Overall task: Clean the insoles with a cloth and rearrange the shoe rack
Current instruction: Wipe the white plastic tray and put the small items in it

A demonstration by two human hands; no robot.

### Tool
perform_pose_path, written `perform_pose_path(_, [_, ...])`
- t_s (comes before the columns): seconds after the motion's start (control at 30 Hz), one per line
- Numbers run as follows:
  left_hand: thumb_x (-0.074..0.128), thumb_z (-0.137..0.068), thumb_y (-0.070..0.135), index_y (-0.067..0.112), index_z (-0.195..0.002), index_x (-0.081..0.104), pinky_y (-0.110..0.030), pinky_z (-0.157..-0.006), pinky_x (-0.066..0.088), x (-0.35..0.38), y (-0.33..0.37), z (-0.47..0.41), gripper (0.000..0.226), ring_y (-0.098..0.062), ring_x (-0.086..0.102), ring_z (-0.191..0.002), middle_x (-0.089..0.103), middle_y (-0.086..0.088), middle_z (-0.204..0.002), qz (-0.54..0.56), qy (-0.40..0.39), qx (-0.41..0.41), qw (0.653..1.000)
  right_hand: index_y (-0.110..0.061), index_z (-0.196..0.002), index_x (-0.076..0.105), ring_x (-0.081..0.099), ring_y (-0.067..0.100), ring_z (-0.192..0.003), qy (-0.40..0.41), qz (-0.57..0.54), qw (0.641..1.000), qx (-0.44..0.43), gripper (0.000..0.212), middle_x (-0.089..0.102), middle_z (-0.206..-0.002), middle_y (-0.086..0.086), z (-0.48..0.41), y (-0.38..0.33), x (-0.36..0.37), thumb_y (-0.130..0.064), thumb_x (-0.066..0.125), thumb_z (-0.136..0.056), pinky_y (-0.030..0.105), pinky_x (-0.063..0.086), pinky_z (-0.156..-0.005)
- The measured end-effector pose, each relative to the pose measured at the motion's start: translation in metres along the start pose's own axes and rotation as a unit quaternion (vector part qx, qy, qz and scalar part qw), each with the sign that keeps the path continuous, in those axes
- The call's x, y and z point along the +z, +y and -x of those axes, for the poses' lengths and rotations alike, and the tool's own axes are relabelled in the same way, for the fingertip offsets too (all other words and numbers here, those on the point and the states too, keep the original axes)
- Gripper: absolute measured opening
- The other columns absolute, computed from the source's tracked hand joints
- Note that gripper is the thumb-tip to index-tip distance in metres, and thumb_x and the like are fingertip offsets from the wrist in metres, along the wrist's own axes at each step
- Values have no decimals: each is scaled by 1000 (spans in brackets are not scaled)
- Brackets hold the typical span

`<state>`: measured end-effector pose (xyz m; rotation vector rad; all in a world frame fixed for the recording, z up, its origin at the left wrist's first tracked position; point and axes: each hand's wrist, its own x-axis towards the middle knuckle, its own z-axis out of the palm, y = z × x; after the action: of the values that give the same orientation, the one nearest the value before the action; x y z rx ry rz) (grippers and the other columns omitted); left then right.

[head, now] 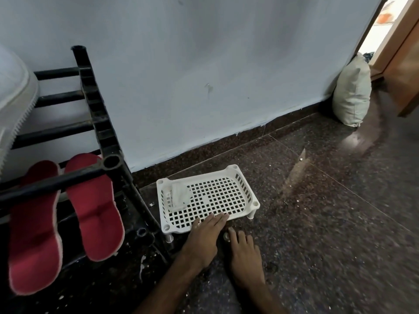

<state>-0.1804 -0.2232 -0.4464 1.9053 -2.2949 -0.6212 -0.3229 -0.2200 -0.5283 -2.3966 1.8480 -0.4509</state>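
Note:
Two red insoles [34, 225] [95, 207] lie side by side on the lower level of the black shoe rack [99, 123] at the left. A white sneaker [13, 98] sits on the rack's upper bars, cut off by the frame edge. On the floor to the right of the rack stands a white perforated plastic tray [226, 196]. My left hand [204, 236] reaches to it, straight fingers resting on its front rim. No cloth is visible. My right hand is out of view.
A small clear plastic piece [179, 197] lies in the tray's left end. A bare foot [244, 257] stands on the dark granite floor [328, 223] just right of my hand. A pale stuffed sack [352, 94] leans on the wall beside a wooden door [403, 64].

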Motion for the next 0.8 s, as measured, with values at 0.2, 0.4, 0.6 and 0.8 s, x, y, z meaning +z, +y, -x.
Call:
perform_pose_path(0.2, [40,-88,-11,31,-157,4,-41,-123,6,4,11,12,89,-10,3,-151,7,14,-164,-7,-12,21,1000,-17,-125,45,65,14,-70,-8,11,998,-65,48,69,-92,-5,43,23,-17,-27,52,-78,29,54,-53])
perform_pose_path(0.4, [43,-86,-12,31,-157,6,-42,-123,9,19,39,43,92,-10,6,-151,10,13,-164,6,-23,50,998,-25,-127,45,69,15,-87,-12,-104,994,13,35,71,-107,-5,97,55,-58,-45,45,-98,29,52,-65])
perform_pose_path(0.6, [41,-86,-13,33,-157,6,-40,-123,7,38,73,81,91,-8,3,-151,8,16,-164,15,-44,89,995,-29,-121,44,66,12,-60,141,-182,970,72,31,68,-78,-10,100,45,-121,-36,56,-93,22,44,-49])
perform_pose_path(0.8, [45,-89,-4,27,-158,4,-41,-120,10,54,104,101,86,-14,5,-151,7,9,-165,-12,-93,134,986,-21,-128,44,68,26,-89,85,-94,991,40,34,68,-106,1,33,51,-125,-41,42,-101,38,49,-63])
